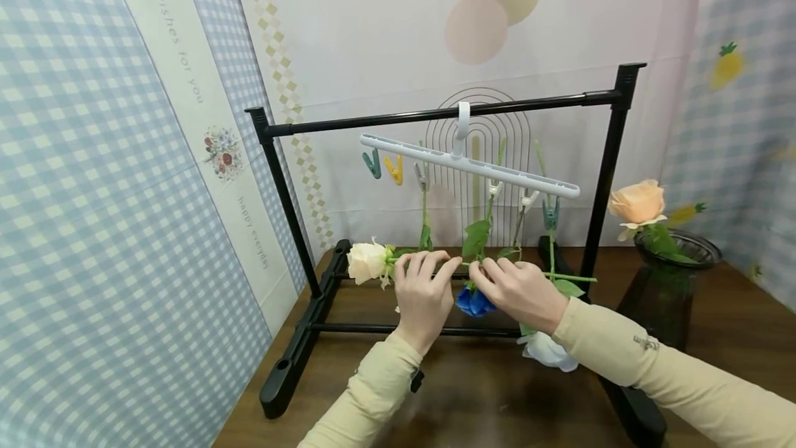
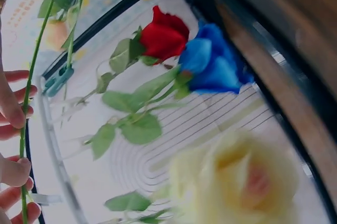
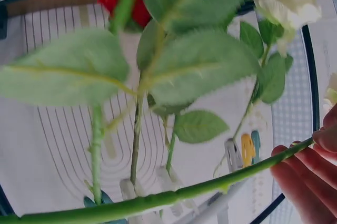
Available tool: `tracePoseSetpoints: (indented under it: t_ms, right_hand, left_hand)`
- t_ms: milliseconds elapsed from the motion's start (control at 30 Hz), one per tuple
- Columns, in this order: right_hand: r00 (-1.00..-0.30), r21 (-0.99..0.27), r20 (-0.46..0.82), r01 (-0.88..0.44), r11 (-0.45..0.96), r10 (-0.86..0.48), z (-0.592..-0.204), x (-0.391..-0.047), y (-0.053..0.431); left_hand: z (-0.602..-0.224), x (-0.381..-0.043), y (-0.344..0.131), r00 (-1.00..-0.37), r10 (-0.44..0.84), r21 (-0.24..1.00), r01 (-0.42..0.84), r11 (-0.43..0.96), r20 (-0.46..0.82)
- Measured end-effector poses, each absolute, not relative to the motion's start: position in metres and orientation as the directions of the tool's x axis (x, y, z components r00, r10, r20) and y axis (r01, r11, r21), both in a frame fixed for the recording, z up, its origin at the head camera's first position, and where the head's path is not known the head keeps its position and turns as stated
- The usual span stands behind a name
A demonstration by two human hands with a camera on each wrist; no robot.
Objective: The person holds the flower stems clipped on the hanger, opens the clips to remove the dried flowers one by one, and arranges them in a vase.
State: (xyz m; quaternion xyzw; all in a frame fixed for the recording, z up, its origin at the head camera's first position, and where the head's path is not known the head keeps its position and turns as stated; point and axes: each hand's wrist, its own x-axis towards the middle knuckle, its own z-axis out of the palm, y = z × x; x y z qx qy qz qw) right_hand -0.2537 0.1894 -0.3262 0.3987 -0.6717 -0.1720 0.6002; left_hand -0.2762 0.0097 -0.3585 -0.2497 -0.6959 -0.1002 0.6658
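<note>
Both hands pinch the thin green stem [image 3: 210, 182] of a cream rose, held level in front of a hanger. Its bloom [image 1: 368, 261] points left, and the cut end reaches right, past my right hand [image 1: 522, 289]. My left hand [image 1: 425, 296] grips the stem nearer the bloom. A pale blue-grey clip hanger [image 1: 472, 162] tilts down to the right. Upside down from its clips hang a blue rose [image 1: 475, 301], a red rose [image 2: 164, 36], a white rose [image 1: 547, 351] and a cream rose [image 2: 237, 176], the last largely behind my left hand in the head view.
The hanger hooks on a black rack's top bar [image 1: 373, 120]. A green clip [image 1: 372, 164] and a yellow clip [image 1: 394, 170] on its left end carry nothing. At right, a dark glass vase [image 1: 705, 254] holds a peach rose [image 1: 637, 204]. A brown table [image 1: 472, 393] lies underneath.
</note>
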Motion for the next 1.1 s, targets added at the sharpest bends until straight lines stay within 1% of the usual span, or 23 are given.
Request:
tracePoseSetpoints:
  t_ms: [167,367,400,467,533,567,633,700,733,767,800,833,867,933,1000,1100]
  right_hand:
    - [0.052,0.702,0.685,-0.314,0.639,-0.726,-0.309,-0.257,0.202]
    - [0.079,0.623,0.763,-0.351,0.699,-0.641,-0.285,-0.263,0.225]
    - [0.088,0.602,0.783,-0.359,0.714,-0.616,-0.281,-0.264,0.23]
    - [0.106,0.552,0.825,-0.368,0.749,-0.555,-0.273,-0.266,0.239]
    - [0.118,0.478,0.873,-0.394,0.785,-0.473,-0.264,-0.267,0.25]
    - [0.125,0.433,0.898,-0.408,0.804,-0.421,-0.26,-0.268,0.255]
    - [0.136,0.341,0.94,-0.425,0.838,-0.314,-0.252,-0.269,0.268]
    - [0.124,0.237,0.971,-0.443,0.865,-0.202,-0.245,-0.268,0.283]
    - [0.116,0.187,0.982,-0.444,0.876,-0.151,-0.242,-0.266,0.291]
    - [0.108,0.143,0.989,-0.44,0.887,-0.106,-0.239,-0.264,0.299]
    - [0.1,0.101,0.993,-0.435,0.895,-0.064,-0.236,-0.262,0.307]
    - [0.085,0.062,0.996,-0.436,0.898,-0.027,-0.233,-0.26,0.315]
    - [0.072,0.023,0.997,-0.44,0.898,0.01,-0.23,-0.258,0.323]
    - [0.048,-0.045,0.996,-0.438,0.898,0.073,-0.226,-0.255,0.338]
    - [0.022,-0.101,0.992,-0.436,0.894,0.123,-0.224,-0.251,0.352]
    - [-0.009,-0.18,0.98,-0.46,0.87,0.198,-0.225,-0.256,0.366]
  left_hand:
    - [-0.343,-0.277,0.026,0.026,0.176,-0.167,0.477,0.863,0.984]
    - [-0.333,-0.277,0.052,0.115,0.131,-0.173,0.566,0.806,0.985]
    - [-0.332,-0.276,0.057,0.121,0.122,-0.17,0.584,0.794,0.985]
    - [-0.332,-0.274,0.068,0.103,0.102,-0.145,0.633,0.76,0.989]
    - [-0.332,-0.271,0.08,0.042,0.074,-0.082,0.699,0.711,0.996]
    - [-0.331,-0.27,0.087,-0.007,0.058,-0.034,0.738,0.673,0.998]
    - [-0.329,-0.265,0.099,-0.169,0.048,0.114,0.822,0.558,0.984]
    - [-0.326,-0.258,0.111,-0.377,0.087,0.317,0.864,0.392,0.922]
    - [-0.324,-0.253,0.117,-0.484,0.129,0.431,0.851,0.298,0.866]
    - [-0.321,-0.249,0.122,-0.585,0.179,0.549,0.808,0.215,0.791]
    - [-0.318,-0.245,0.127,-0.668,0.234,0.653,0.743,0.148,0.707]
    - [-0.316,-0.243,0.132,-0.722,0.29,0.732,0.675,0.097,0.628]
    - [-0.313,-0.241,0.138,-0.761,0.339,0.796,0.603,0.054,0.553]
    - [-0.31,-0.241,0.15,-0.799,0.415,0.878,0.479,-0.001,0.436]
    - [-0.311,-0.243,0.162,-0.81,0.466,0.923,0.383,-0.041,0.357]
    - [-0.315,-0.252,0.179,-0.82,0.512,0.965,0.246,-0.088,0.256]
